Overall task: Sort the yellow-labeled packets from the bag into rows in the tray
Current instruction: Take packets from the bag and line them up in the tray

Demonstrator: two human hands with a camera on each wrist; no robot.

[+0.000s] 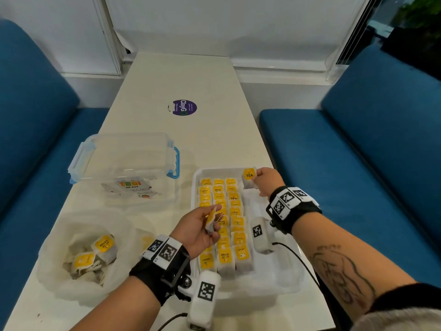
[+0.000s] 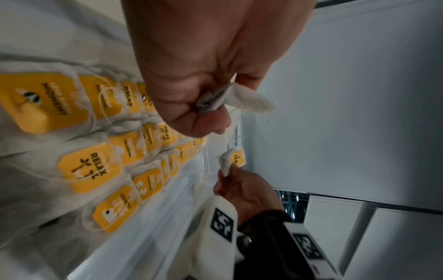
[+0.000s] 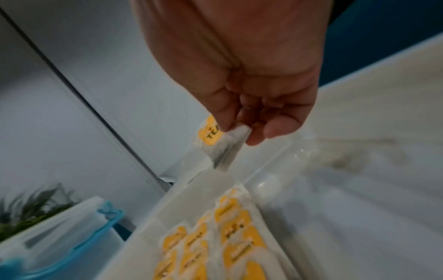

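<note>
A white tray (image 1: 281,280) holds three rows of yellow-labeled tea packets (image 1: 224,220). My right hand (image 1: 268,179) pinches a packet marked TEA (image 1: 249,177) over the tray's far right corner; the same packet (image 3: 215,140) hangs from my fingertips in the right wrist view. My left hand (image 1: 202,229) holds another packet (image 1: 212,219) above the tray's left rows, the packet (image 2: 239,98) pinched between thumb and fingers. A clear plastic bag (image 1: 83,254) at the left holds more yellow-labeled packets (image 1: 105,244).
A clear lidded box with blue clips (image 1: 126,161) stands behind the bag, left of the tray. A purple round sticker (image 1: 184,107) lies farther back on the white table (image 1: 181,77). Blue benches (image 1: 346,168) flank both sides.
</note>
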